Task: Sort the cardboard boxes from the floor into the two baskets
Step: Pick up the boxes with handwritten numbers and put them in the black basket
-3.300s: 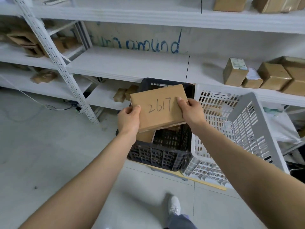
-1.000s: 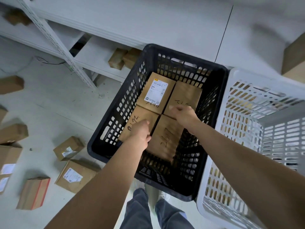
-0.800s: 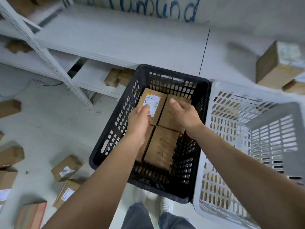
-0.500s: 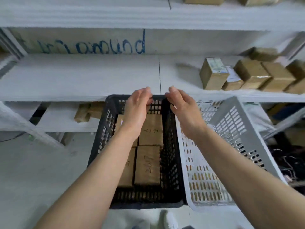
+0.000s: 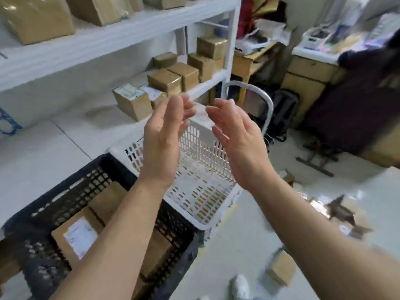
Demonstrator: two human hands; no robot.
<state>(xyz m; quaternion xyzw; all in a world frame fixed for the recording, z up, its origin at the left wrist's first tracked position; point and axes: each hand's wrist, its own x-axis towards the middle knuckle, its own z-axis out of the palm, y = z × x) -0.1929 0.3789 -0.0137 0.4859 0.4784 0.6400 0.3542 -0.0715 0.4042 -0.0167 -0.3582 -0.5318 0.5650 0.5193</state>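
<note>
We log left hand (image 5: 162, 144) and right hand (image 5: 236, 144) raised, grip slack and empty; nearest cardboard box (image 5: 281, 270) lies on the floor (image 5: 238, 245) at 5 o'clock, probably light and stiff, best pinched across opposite side faces.

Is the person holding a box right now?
No, the left hand and the right hand are both empty, with their fingers loosely open.

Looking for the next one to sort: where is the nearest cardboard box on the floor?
In the head view, the cardboard box lies on the floor at lower right, just right of the white shoe.
</note>
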